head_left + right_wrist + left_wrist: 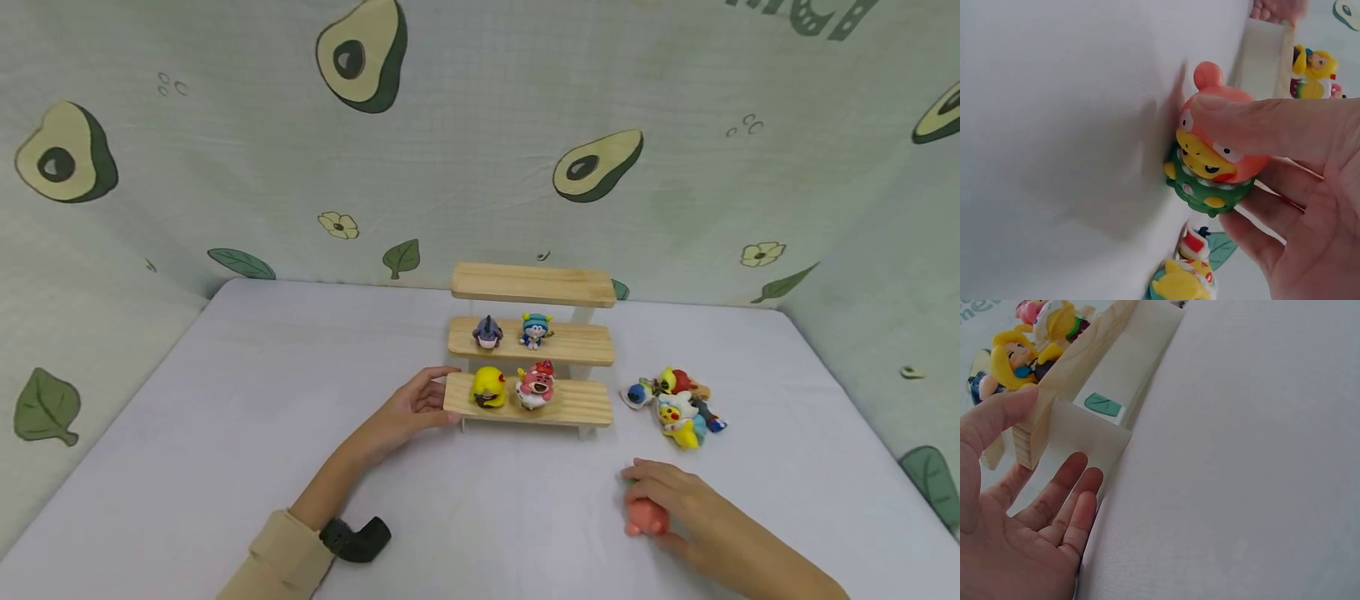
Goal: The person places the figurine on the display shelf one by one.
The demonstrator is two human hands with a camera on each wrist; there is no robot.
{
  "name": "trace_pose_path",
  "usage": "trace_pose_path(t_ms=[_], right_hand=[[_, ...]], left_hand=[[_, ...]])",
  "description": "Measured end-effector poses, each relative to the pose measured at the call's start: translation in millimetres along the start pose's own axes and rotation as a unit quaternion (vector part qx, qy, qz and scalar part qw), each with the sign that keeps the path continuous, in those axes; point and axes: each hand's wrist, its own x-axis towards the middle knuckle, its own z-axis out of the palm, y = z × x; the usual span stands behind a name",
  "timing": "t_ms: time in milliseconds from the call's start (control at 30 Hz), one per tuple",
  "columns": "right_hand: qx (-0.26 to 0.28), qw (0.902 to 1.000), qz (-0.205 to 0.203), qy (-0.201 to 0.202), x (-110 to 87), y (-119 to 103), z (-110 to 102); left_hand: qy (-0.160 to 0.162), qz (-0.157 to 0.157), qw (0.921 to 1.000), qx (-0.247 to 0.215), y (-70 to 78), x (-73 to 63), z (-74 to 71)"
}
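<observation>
My left hand (417,406) grips the left end of the lowest board of a three-tier wooden display shelf (581,407). In the left wrist view its thumb lies on the board (1079,359), with the other fingers beneath and beside the pale support. My right hand (693,508) holds a small toy figurine (1210,195) with a coral hood, yellow beak and green body, low over the table at front right. Thumb and fingers pinch it from opposite sides. A yellow-haired figurine (488,387) and a pink bear figurine (536,385) stand on the lowest board.
The middle board carries a grey-purple donkey figurine (487,332) and a blue-capped figurine (535,331). Bare wood shows on the top board (532,284). Right of the shelf, several figurines (681,429) lie piled on the white table (480,517). An avocado-print cloth (480,167) hangs behind.
</observation>
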Motion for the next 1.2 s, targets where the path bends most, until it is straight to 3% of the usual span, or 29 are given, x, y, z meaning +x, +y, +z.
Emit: trace_pose_path(t_ms=[167, 300, 467, 533, 633, 733, 867, 1000, 1200], right_hand=[[-0.013, 0.9992, -0.024, 0.028, 2.3, 0.5, 2.1], [0.008, 0.9986, -0.032, 0.041, 4.2, 2.7, 0.8], [0.084, 0.9875, -0.053, 0.122, 12.9, 0.9, -12.9], [0.139, 0.976, -0.049, 0.16, 19.9, -1.3, -20.9], [0.244, 0.9514, -0.033, 0.184, 32.4, -4.3, -32.0], [0.365, 0.9171, -0.005, 0.161, 46.6, -6.0, -39.1], [0.456, 0.8804, 0.03, 0.128, 66.5, -7.7, -40.2], [0.478, 0.8677, 0.059, 0.123, 81.8, -9.7, -34.9], [0.486, 0.8604, 0.093, 0.124, 93.4, -14.4, -31.1]], left_hand=[[-0.004, 0.004, 1.0, -0.001, -0.3, -0.5, 0.1], [-0.003, 0.004, 1.0, -0.002, 0.3, -0.8, 0.6], [-0.001, 0.001, 1.0, -0.002, 0.6, -1.0, 0.2], [0.001, -0.001, 1.0, -0.001, 0.6, -1.3, -0.2], [0.005, -0.002, 1.0, 0.0, 0.6, -1.8, -0.6], [0.007, -0.006, 1.0, 0.0, 0.7, -2.1, -0.6], [0.008, -0.006, 0.9999, 0.003, 0.8, -2.0, 0.0], [0.007, -0.006, 0.9999, 0.003, 0.8, -1.3, 0.7], [0.006, -0.001, 1.0, 0.007, 1.2, -1.5, 0.2]])
